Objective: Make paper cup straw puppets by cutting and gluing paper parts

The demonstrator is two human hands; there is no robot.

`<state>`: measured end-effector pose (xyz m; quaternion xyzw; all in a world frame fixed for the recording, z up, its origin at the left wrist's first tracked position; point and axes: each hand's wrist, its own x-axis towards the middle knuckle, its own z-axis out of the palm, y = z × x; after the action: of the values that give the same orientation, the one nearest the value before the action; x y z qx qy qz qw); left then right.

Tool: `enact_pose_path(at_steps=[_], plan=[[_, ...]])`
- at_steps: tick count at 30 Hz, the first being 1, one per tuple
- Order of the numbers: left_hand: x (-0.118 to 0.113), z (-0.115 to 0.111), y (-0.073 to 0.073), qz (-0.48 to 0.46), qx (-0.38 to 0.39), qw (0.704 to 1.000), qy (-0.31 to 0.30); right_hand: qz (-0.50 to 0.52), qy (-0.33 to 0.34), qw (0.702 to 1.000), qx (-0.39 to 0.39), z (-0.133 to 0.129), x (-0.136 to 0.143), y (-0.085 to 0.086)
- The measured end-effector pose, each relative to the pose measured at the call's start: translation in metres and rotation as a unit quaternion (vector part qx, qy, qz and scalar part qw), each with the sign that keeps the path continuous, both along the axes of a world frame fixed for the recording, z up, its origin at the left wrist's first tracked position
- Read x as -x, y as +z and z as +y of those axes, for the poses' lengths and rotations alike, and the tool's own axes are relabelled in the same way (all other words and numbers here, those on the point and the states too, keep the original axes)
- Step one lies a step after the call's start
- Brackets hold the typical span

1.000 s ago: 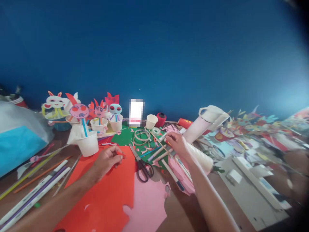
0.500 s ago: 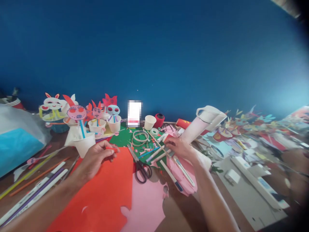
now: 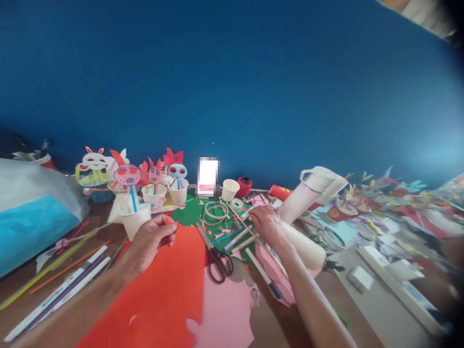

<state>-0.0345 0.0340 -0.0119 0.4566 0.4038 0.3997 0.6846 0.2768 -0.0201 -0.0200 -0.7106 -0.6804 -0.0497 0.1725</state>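
Observation:
My left hand [image 3: 157,237] is closed in a pinch on a small red paper piece [image 3: 173,225], above the top left of a large red sheet [image 3: 170,275]. My right hand [image 3: 266,223] reaches over markers and sticks right of centre, its fingers bent down; whether they hold anything cannot be made out. Black-handled scissors [image 3: 218,263] lie with slightly parted blades between the red sheet and the cut pink paper [image 3: 224,304]. Near my right hand are a white marker [image 3: 259,266], a blue stick [image 3: 226,235] and tape rings [image 3: 215,213] on green paper [image 3: 188,212].
Paper cups with paper faces [image 3: 127,175] stand at the back left. A plastic bag [image 3: 36,217] and several pens [image 3: 61,290] lie left. A tilted white jug [image 3: 304,191] and stacked cups [image 3: 306,246] are right. A plain cup [image 3: 230,190] stands at the back.
The view has shifted, so objects appear farther right and slightly lower. My right hand has moved slightly left relative to the markers; my left hand still pinches the red piece.

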Motion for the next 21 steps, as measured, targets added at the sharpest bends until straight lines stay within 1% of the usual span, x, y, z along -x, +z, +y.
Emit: enact_pose_path(at_steps=[4, 8, 13, 17, 21], plan=[[0.003, 0.003, 0.003, -0.002, 0.004, 1.0, 0.014, -0.104, 0.002, 0.995, 0.003, 0.007, 0.009, -0.01], [0.001, 0.0, -0.002, -0.015, 0.016, 1.0, -0.006, -0.152, 0.009, 0.987, 0.042, 0.014, 0.012, -0.021], [-0.005, -0.006, -0.003, -0.009, 0.049, 0.999, -0.022, -0.153, 0.012, 0.987, 0.055, 0.016, 0.002, -0.023], [-0.009, -0.01, -0.003, -0.007, 0.06, 0.998, -0.022, -0.132, 0.036, 0.99, 0.036, 0.017, 0.0, -0.021], [-0.01, -0.012, -0.01, -0.009, 0.059, 0.997, -0.055, -0.115, 0.061, 0.991, 0.014, 0.018, 0.003, -0.017]])
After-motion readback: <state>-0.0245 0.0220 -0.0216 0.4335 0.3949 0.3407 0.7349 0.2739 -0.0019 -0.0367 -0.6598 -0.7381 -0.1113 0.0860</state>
